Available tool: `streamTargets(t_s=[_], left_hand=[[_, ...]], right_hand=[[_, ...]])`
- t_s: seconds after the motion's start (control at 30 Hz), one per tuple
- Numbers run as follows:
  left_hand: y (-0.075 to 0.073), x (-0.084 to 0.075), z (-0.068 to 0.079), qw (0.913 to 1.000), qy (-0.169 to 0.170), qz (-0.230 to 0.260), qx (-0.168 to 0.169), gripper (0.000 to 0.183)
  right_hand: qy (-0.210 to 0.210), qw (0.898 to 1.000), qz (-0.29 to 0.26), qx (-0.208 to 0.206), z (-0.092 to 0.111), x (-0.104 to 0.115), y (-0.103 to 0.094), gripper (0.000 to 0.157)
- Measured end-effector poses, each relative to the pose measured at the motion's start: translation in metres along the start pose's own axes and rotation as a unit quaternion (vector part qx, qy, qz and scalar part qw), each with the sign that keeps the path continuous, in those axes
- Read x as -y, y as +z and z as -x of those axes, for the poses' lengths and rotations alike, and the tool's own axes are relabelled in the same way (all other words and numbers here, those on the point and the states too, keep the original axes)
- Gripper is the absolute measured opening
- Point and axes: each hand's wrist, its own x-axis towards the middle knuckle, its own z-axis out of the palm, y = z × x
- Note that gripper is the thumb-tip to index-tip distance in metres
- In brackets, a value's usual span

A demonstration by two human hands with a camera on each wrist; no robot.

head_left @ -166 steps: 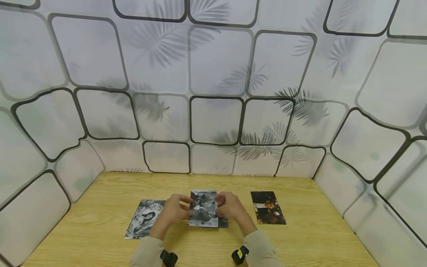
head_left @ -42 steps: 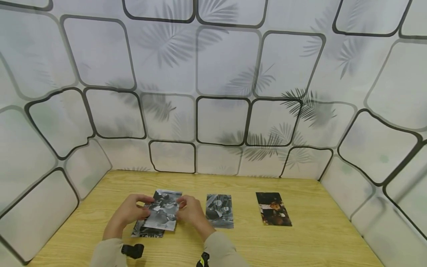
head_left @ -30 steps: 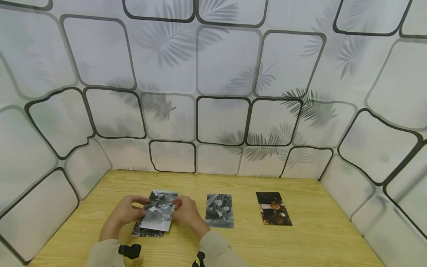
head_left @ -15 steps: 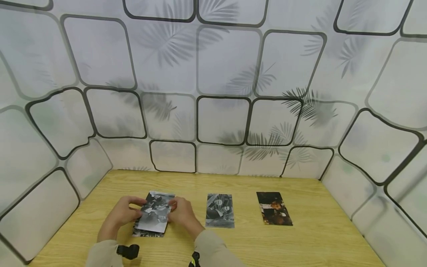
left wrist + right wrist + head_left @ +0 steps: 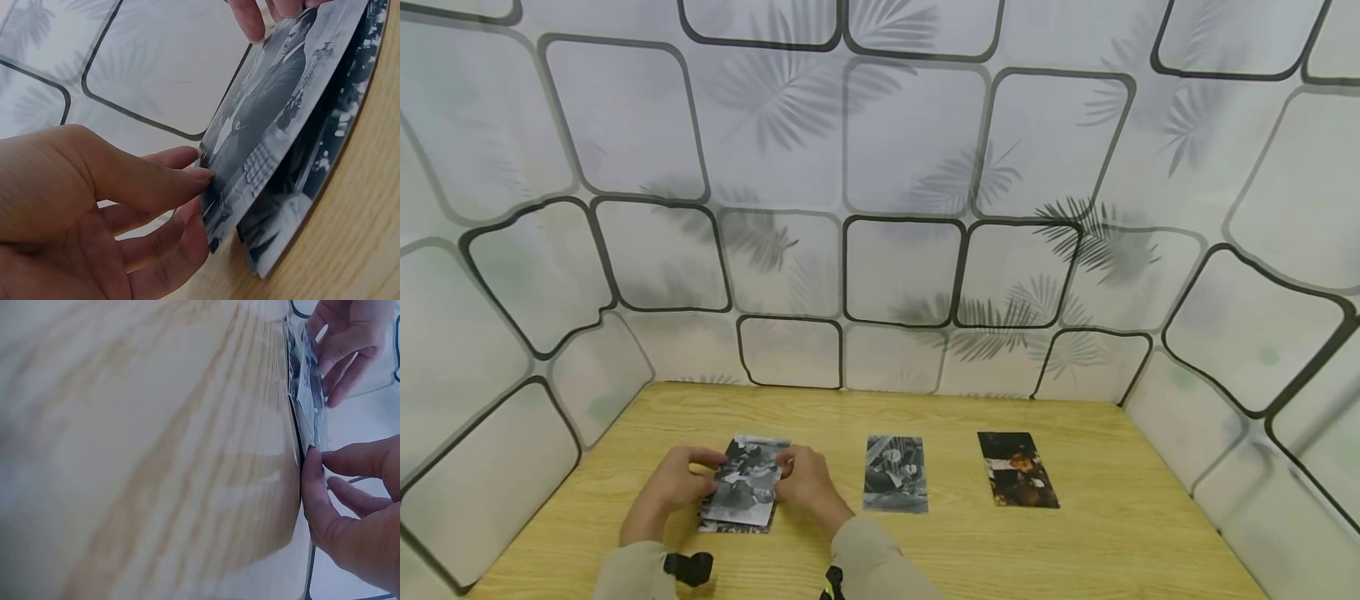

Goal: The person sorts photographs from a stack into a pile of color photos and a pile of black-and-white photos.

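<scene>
My left hand [image 5: 673,485] pinches the left edge of a black-and-white photo print [image 5: 745,486] between thumb and fingers. On its opposite edge, my right hand [image 5: 808,485] pinches the same print. Beneath it on the table lies another black-and-white photo [image 5: 735,527], mostly covered, with only its lower and left margins showing. The left wrist view shows the held print [image 5: 265,103] tilted, a narrow gap parting it from the lower photo [image 5: 290,219]. In the right wrist view my right thumb and fingers [image 5: 312,472] meet at the prints' edge, close to the tabletop.
A third black-and-white photo [image 5: 895,475] lies flat at the middle of the wooden table [image 5: 1000,550]. Farther right is a dark colour photo [image 5: 1017,469], also flat. Patterned cloth walls [image 5: 895,267] enclose the table at the back and both sides.
Both hands have carried the held print left from above the middle photo, uncovering that one, to over the left photo. Over the last second it has shifted slightly further left and lower.
</scene>
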Motion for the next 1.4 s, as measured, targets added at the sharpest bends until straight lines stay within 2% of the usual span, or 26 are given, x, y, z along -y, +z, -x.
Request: streamTargets(t_s=[0.4,0.8,1.13,1.4], left_hand=[[0.0020,-0.0014,0.0016,0.9993,-0.023,-0.031,0.006,0.040],[0.0032,0.0017,-0.0003,0.9990,-0.030,-0.031,0.008,0.038],[0.0024,0.0021,0.0000,0.9987,-0.042,-0.022,0.020,0.040],[0.0031,0.0045,-0.0016,0.9984,-0.053,-0.020,0.011,0.039]], right_hand=[[0.019,1.000,0.009,0.016,0.0014,0.0014,-0.0002,0.027],[0.030,0.999,0.027,0.012,0.0021,0.0032,0.0006,0.030],[0.015,0.999,0.038,0.010,0.0062,0.0056,-0.0002,0.029],[-0.021,0.997,0.078,0.003,0.0067,0.0058,-0.0005,0.031]])
